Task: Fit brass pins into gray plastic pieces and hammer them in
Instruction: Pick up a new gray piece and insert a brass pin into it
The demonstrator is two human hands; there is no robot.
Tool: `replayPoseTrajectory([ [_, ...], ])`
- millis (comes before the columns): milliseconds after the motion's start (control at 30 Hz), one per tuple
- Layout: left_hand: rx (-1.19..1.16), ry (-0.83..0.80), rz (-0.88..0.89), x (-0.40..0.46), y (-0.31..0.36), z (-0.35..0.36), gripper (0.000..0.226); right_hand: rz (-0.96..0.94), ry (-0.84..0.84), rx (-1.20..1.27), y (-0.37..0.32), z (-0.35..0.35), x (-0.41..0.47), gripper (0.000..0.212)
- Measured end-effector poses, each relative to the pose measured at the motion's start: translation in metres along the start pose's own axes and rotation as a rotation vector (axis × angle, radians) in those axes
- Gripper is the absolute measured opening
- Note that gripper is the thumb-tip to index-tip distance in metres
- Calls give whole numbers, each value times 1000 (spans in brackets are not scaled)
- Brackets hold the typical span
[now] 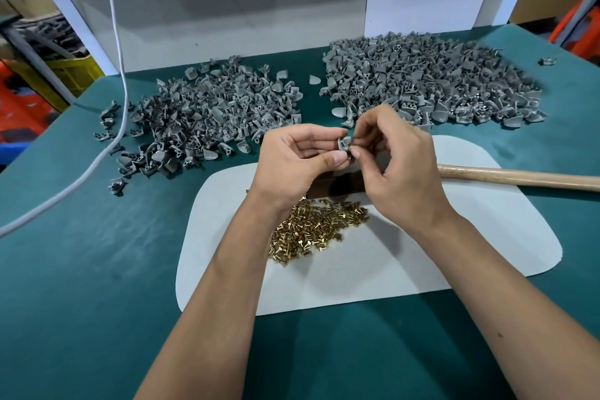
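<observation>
Both hands are up over the white mat (470,253): the left hand (292,159) pinches a gray plastic piece (344,143) between thumb and fingertips, the right hand (396,159) pinches at its edge, whatever it holds too small to make out. Brass pins (311,227) lie heaped under the wrists. Two gray piles (207,114) (428,81) sit beyond on the green table (81,269), a wooden handle (519,177) lies right, and a white cable (120,75) trails left.

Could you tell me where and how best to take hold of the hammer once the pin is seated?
Grip the hammer by its wooden handle, from above on the right. The handle lies flat on the table, free and pointing right; its head end is hidden behind the right hand.
</observation>
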State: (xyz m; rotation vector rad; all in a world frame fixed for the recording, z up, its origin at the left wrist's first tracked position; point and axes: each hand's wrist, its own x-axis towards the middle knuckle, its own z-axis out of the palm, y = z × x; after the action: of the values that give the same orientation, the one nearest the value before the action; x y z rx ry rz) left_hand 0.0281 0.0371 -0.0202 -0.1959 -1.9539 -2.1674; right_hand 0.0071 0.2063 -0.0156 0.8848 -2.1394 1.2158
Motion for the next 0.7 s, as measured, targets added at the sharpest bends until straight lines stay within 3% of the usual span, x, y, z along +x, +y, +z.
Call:
replayPoseTrajectory([
  [500, 25, 41, -15, -1, -1, 3, 31, 7, 59, -57, -1, 2, -3, 15],
  [700, -105, 1, -95, -2, 4, 2, 28, -1, 32, -38, 5, -4, -1, 15],
])
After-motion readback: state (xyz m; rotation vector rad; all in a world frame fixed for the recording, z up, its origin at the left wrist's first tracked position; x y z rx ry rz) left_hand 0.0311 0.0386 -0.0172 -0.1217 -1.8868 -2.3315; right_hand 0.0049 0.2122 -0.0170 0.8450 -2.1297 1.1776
